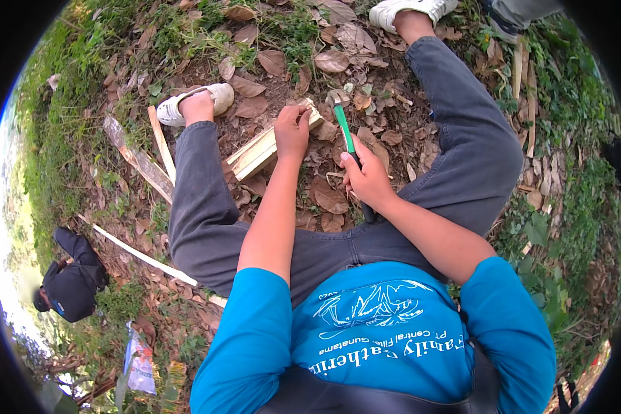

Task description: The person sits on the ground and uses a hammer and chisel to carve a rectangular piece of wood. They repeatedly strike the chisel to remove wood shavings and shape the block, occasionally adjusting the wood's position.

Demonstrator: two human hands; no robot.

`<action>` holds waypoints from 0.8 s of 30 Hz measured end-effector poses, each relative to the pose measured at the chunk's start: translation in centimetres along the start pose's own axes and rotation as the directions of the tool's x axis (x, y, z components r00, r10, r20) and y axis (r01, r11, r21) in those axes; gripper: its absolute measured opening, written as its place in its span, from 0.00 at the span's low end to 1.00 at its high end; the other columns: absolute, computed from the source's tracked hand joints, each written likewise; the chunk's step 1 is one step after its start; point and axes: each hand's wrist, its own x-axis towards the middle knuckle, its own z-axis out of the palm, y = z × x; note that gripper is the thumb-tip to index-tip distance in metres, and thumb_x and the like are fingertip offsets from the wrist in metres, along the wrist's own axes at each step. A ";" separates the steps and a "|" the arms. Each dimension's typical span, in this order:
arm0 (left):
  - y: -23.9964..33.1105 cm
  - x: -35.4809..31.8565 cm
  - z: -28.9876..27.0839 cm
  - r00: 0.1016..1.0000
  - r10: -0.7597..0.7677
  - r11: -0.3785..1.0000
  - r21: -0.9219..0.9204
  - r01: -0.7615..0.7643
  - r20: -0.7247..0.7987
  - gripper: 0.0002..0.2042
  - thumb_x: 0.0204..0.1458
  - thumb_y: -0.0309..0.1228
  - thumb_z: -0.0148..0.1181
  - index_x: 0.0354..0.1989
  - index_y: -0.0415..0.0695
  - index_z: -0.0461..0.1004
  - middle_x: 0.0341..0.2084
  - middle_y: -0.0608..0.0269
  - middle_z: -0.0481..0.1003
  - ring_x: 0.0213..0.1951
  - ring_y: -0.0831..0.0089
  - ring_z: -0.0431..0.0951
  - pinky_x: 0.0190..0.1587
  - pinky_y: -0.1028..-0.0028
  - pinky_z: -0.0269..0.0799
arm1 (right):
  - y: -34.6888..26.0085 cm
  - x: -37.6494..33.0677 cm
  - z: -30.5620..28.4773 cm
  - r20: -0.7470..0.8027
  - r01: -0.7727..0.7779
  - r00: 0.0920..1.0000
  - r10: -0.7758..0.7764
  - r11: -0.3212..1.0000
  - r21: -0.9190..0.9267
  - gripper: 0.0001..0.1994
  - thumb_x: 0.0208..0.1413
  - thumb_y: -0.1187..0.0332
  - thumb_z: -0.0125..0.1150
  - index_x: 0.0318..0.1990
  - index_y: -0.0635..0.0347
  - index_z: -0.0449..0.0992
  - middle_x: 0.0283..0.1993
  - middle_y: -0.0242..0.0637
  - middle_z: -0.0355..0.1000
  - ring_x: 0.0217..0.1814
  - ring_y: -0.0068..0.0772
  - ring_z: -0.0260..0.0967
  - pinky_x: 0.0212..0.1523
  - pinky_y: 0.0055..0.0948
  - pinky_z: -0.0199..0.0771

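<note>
**Hammer poised over the split wood**

I see the left hand pressing down on a pale block of split wood that lies on the leaf-strewn ground between the outstretched legs; its fingers curl over the block's far end, close together. The right hand is wrapped in a fist around the dark grip of a green-handled hammer, whose head sits just beside the end of the block, near the left fingertips. I cannot tell whether the head is touching the wood.

I judge this to be the striking step: the block is steadied, the tool aimed. The next blow calls for care, since the left fingers lie close to where the head would land; I would want them drawn back along the block first. A long pale slat lies well apart to the left, and another person crouches farther off.
</note>
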 end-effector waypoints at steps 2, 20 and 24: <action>-0.2 0.0 -0.2 0.999 0.027 1.000 0.006 -0.027 -0.027 0.05 0.54 0.24 0.66 0.37 0.37 0.79 0.32 0.54 0.78 0.35 0.60 0.80 0.41 0.67 0.74 | 0.2 0.5 0.0 -0.014 0.165 0.986 -0.169 0.977 -0.132 0.24 0.69 0.68 0.51 0.71 0.59 0.61 0.37 0.31 0.74 0.36 0.24 0.73 0.43 0.27 0.74; -1.3 -1.1 0.2 0.991 0.064 0.998 0.027 -0.061 -0.120 0.05 0.52 0.29 0.66 0.34 0.43 0.81 0.32 0.58 0.79 0.40 0.55 0.79 0.44 0.59 0.74 | -3.5 -0.4 1.2 0.096 0.267 0.958 -0.269 0.963 0.032 0.24 0.73 0.67 0.48 0.72 0.64 0.60 0.31 0.21 0.61 0.30 0.10 0.54 0.30 0.14 0.56; -1.6 -1.0 0.4 0.989 0.063 0.997 0.042 -0.058 -0.134 0.05 0.52 0.29 0.66 0.34 0.43 0.81 0.32 0.58 0.78 0.40 0.54 0.79 0.44 0.59 0.74 | -1.5 1.1 1.3 0.093 0.299 0.952 -0.292 0.951 -0.072 0.24 0.73 0.66 0.48 0.72 0.66 0.61 0.30 0.20 0.59 0.28 0.10 0.52 0.28 0.16 0.55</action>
